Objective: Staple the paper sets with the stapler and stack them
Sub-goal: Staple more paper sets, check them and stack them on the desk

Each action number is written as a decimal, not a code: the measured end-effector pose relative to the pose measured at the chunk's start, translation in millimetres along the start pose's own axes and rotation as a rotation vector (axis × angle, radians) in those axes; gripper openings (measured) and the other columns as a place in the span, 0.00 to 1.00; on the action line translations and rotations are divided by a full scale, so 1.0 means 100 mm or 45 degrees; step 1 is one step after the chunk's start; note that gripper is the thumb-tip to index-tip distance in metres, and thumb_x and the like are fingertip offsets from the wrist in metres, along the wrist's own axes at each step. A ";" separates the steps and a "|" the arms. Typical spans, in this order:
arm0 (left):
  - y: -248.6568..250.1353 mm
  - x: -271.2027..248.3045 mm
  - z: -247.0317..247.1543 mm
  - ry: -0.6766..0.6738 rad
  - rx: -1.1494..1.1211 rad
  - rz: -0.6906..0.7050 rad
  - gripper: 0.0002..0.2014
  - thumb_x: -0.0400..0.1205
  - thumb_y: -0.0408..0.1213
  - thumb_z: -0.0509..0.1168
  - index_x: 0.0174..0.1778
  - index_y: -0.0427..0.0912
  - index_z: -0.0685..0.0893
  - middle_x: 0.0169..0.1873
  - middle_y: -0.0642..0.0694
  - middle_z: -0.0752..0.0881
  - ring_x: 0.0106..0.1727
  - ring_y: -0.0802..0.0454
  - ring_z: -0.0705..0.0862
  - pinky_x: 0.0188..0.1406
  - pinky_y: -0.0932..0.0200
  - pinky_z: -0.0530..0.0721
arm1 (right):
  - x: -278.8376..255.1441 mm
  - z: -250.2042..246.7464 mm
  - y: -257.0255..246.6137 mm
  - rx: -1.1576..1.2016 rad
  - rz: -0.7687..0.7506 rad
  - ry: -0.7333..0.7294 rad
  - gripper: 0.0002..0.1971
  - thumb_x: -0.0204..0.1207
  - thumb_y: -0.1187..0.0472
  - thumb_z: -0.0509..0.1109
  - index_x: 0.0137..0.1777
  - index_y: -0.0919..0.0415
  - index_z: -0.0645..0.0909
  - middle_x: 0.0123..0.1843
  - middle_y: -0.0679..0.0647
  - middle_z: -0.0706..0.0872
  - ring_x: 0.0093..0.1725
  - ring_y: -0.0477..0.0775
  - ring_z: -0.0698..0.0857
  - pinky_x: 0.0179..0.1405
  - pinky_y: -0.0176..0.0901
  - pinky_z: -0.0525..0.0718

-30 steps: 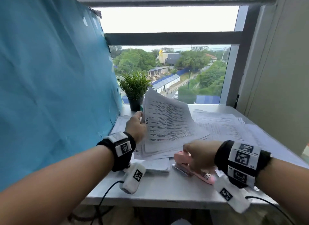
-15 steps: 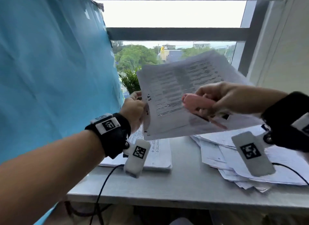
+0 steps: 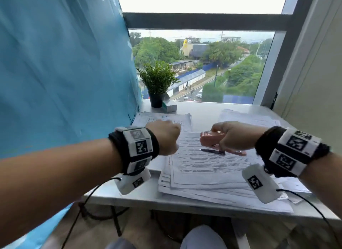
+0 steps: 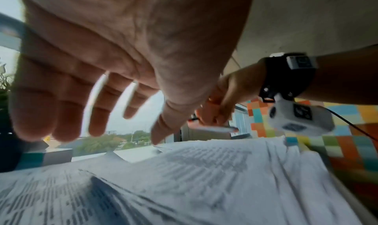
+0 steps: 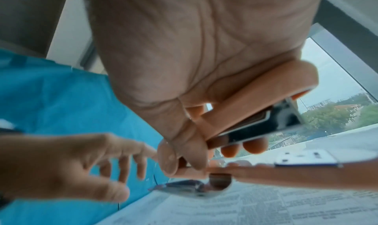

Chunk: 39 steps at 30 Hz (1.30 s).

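My right hand (image 3: 235, 135) grips a pink stapler (image 3: 211, 138) and holds it just above a thick pile of printed paper sets (image 3: 203, 167) at the table's front right. In the right wrist view my fingers and thumb (image 5: 174, 160) curl round the stapler (image 5: 245, 115), whose jaws stand apart. My left hand (image 3: 164, 137) hovers left of the stapler, over the pile's near-left corner. Its fingers (image 4: 61, 115) are spread and hold nothing above the papers (image 4: 204, 180).
A second flat paper stack (image 3: 177, 119) lies at the back left and more sheets (image 3: 249, 119) at the back right. A potted plant (image 3: 157, 82) and a small box (image 3: 169, 107) stand by the window. A blue sheet (image 3: 64, 72) hangs along the left. The table edge (image 3: 148, 198) is close.
The paper set that my left hand held up now lies on the front pile, and that hand has let go. My right hand has come down with the stapler.
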<state>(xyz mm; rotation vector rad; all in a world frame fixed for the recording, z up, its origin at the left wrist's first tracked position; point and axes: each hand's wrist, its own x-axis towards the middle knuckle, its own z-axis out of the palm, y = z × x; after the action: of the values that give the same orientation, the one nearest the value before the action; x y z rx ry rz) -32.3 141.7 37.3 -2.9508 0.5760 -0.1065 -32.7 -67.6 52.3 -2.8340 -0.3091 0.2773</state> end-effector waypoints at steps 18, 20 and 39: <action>-0.18 0.28 0.46 -0.720 -0.084 0.138 0.57 0.71 0.71 0.64 0.85 0.49 0.39 0.84 0.51 0.35 0.85 0.47 0.37 0.81 0.40 0.39 | 0.51 0.51 -0.37 -0.445 -0.266 -0.136 0.16 0.75 0.46 0.68 0.56 0.55 0.77 0.52 0.54 0.85 0.49 0.57 0.80 0.48 0.43 0.78; -0.18 0.26 0.45 -0.733 -0.067 0.136 0.56 0.71 0.72 0.63 0.86 0.49 0.40 0.84 0.51 0.35 0.85 0.46 0.36 0.81 0.38 0.39 | 0.54 0.52 -0.35 -0.426 -0.338 -0.124 0.14 0.73 0.47 0.72 0.52 0.53 0.76 0.51 0.52 0.83 0.50 0.56 0.81 0.47 0.41 0.76; -0.18 0.22 0.44 -0.735 -0.102 0.109 0.59 0.68 0.74 0.65 0.85 0.52 0.39 0.84 0.54 0.35 0.84 0.50 0.33 0.82 0.36 0.36 | 0.68 0.38 -0.45 -0.601 -0.268 -0.256 0.24 0.69 0.47 0.78 0.65 0.46 0.77 0.47 0.45 0.81 0.48 0.52 0.80 0.45 0.42 0.73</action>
<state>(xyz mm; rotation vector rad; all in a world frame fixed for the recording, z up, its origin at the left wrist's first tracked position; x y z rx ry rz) -1.6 155.0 -2.8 -2.8133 0.6171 0.7621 15.8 0.1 18.3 -3.1956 -0.8062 0.5037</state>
